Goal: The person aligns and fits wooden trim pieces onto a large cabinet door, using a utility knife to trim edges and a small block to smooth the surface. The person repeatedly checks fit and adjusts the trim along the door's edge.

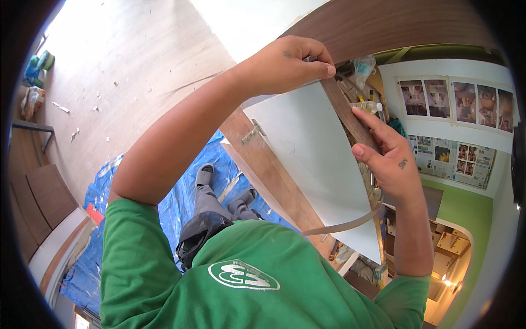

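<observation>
A white-faced board [298,142] stands tilted in front of me. Along its upper right edge runs a brown wood-grain edge banding strip [344,111], whose loose tail [353,223] curls away past the lower part of the board. My left hand [298,61] is closed at the top corner, thumb and fingers pinching the strip's end against the edge. Lower down, my right hand [390,156] grips the strip and edge, with fingertips and thumb on the brown face. A metal hinge [253,132] sits on the wooden cabinet side [285,178] next to the board.
Blue plastic sheeting [181,200] covers the floor around my feet. Scraps lie on the pale floor [131,71] beyond. A clear bottle [370,107] and clutter stand behind the board. Brown panels [50,194] are at the left, and a dark wood-grain panel [394,30] spans the top.
</observation>
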Available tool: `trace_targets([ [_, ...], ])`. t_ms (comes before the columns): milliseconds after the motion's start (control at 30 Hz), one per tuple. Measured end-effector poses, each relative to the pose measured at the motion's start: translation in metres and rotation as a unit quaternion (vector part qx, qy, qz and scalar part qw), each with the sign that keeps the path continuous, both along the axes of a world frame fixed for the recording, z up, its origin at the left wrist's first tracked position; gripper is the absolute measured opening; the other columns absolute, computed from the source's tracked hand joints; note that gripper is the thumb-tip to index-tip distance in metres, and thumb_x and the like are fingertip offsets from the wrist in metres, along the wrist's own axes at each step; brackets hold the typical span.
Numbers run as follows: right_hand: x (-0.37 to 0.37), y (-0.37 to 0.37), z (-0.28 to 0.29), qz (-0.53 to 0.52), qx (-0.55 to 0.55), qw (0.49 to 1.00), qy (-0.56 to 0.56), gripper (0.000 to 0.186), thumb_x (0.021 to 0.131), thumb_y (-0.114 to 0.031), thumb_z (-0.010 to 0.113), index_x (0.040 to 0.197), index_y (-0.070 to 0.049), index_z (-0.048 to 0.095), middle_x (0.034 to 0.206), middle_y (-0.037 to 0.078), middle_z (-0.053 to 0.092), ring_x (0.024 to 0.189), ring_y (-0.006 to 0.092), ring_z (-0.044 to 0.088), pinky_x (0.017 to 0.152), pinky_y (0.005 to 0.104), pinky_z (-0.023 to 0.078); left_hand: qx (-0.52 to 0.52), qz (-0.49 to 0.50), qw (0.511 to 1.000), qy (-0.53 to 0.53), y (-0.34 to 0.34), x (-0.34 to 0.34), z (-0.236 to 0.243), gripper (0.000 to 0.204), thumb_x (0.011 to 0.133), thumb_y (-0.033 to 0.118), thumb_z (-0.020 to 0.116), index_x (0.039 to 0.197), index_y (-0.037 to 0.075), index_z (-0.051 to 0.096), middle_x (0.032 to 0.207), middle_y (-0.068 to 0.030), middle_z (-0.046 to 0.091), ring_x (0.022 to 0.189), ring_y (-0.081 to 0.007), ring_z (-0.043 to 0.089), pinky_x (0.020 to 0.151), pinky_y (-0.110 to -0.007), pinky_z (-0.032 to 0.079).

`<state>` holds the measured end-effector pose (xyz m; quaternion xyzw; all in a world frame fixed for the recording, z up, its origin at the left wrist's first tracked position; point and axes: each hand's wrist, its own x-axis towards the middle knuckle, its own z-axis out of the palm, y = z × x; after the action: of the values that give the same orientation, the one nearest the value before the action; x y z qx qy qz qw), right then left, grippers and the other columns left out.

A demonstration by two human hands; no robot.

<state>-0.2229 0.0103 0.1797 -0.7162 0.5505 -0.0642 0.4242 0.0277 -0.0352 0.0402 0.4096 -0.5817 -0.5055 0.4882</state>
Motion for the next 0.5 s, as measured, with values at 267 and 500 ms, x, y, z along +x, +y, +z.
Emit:
trace_targets([
  [267, -0.0006, -0.0011, -0.0023, 0.003, -0.003, 1.0, -0.008, 0.062, 0.093, -0.012, 0.079, 0.151, -0.007, 0.058, 0.141, 0.011, 0.066, 0.121, 0.0155, 0.062, 0.105, 0.0312, 0.05, 0.021, 0.008, 1.0, -0.014, -0.0025, -0.0016, 0.0005, 0.025, 0.099, 0.03, 0.072, 0.104, 0.006, 0.078, 0.093, -0.0021, 0.072, 0.09, -0.0117, 0.065, 0.083, -0.029, 0.05],
  [500, -0.0007, -0.0011, -0.0026, 0.007, -0.004, 1.0, -0.001, 0.063, 0.093, -0.013, 0.08, 0.152, -0.007, 0.058, 0.14, 0.01, 0.065, 0.12, 0.0158, 0.062, 0.105, 0.0316, 0.05, 0.005, 0.009, 1.0, -0.023, 0.0002, 0.0012, 0.0009, 0.024, 0.097, 0.032, 0.074, 0.096, 0.008, 0.077, 0.086, -0.0009, 0.071, 0.082, -0.0099, 0.063, 0.076, -0.028, 0.049],
])
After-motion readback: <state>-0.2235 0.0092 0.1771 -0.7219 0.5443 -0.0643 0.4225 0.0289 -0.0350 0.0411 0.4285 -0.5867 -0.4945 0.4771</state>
